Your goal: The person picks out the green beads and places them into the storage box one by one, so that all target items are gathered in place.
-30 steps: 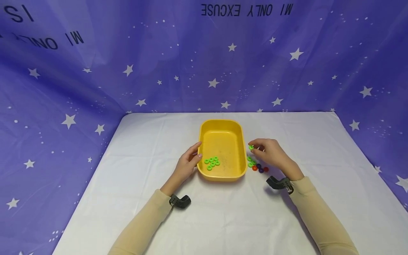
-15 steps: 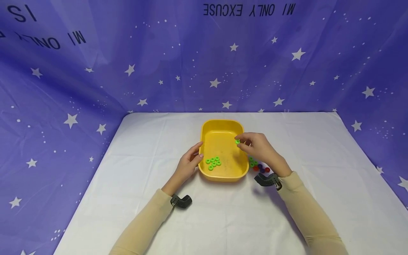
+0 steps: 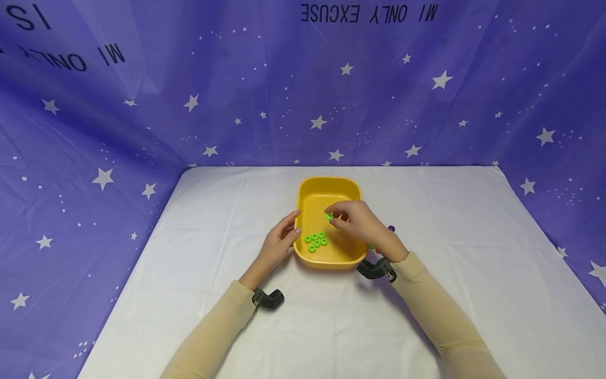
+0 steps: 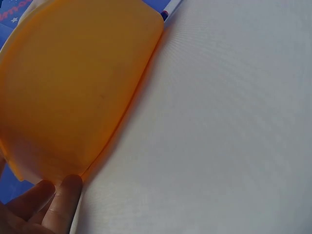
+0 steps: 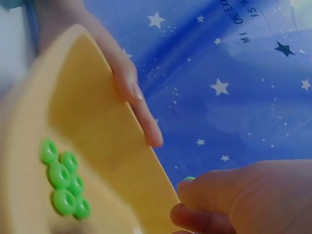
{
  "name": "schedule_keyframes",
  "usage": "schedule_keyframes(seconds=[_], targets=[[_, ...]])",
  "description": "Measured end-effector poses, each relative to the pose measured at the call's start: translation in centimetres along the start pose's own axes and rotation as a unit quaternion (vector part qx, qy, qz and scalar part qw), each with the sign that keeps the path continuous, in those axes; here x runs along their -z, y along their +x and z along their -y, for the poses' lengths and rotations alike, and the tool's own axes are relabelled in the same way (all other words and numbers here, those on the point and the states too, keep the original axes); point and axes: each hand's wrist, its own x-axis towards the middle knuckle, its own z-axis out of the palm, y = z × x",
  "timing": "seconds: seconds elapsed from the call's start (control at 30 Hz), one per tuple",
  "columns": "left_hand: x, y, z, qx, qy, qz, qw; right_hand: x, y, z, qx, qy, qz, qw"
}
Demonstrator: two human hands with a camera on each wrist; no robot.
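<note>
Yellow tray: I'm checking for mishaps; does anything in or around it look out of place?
One purple ring looks possibly stray: it shows past the right hand, apart from the orange ring beside the yellow tray. No damage shows.

Reads ONLY EXCUSE (image 3: 352, 14) in black capitals, running right to left, on the starry purple curtain (image 3: 227, 68) high beyond the yellow tray (image 3: 310, 205), with letters M and I (image 3: 428, 12) next to ONLY. Shows another ONLY, M and I on the curtain, beyond the tray and well to its left, with IS (image 3: 27, 18) higher up. Gives part of this wording, aslant beyond the tray, in the right wrist view. Bears pinkish script (image 4: 17, 10) behind the tray in the left wrist view, too blurred to read.
</note>
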Motion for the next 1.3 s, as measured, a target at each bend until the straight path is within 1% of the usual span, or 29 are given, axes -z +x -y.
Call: schedule_keyframes(seconds=[0.2, 0.33, 0.6, 0.8, 0.97, 1.03, 1.13, 1.23, 1.3], targets=[[-0.1, -0.1, 0.1, -0.010, -0.003, -0.005, 0.9999, -1.1, 0.5, 0.6, -0.013, -0.004, 0.018, 1.000], [-0.1, -0.1, 0.0, -0.014, -0.004, -0.005, 0.9999, -1.8, 0.6, 0.4, -0.016, -0.015, 0.024, 0.999], [-0.1, 0.0, 0.1, -0.020, -0.001, -0.002, 0.9998, -2.4, 0.5, 0.0, -0.044, -0.022, 0.041, 0.998], [0.1, 0.0, 0.2, -0.014, -0.005, 0.001, 0.9999, -3.0, 0.3, -0.1, -0.057, -0.067, 0.053, 0.995], [0.0, 0.0, 0.1, -0.004, 0.002, 0.009, 1.0000, -3.3, 0.1, -0.1, -0.065, -0.104, 0.058, 0.991], [0.0, -0.1, -0.3, 0.002, 0.004, 0.011, 0.9999, -3.5, 0.1, 0.0, -0.068, -0.120, 0.065, 0.988], [0.0, -0.6, -1.7, 0.007, 0.004, 0.010, 0.9999, -3.6, 0.1, 0.1, -0.071, -0.140, 0.077, 0.985], [0.0, -1.2, -3.0, 0.004, 0.005, 0.006, 1.0000, -3.7, 0.2, 0.3, -0.075, -0.145, 0.083, 0.983], [0.0, -1.4, -3.3, 0.002, 0.005, 0.005, 1.0000, -3.7, 0.2, 0.3, -0.078, -0.146, 0.084, 0.983]])
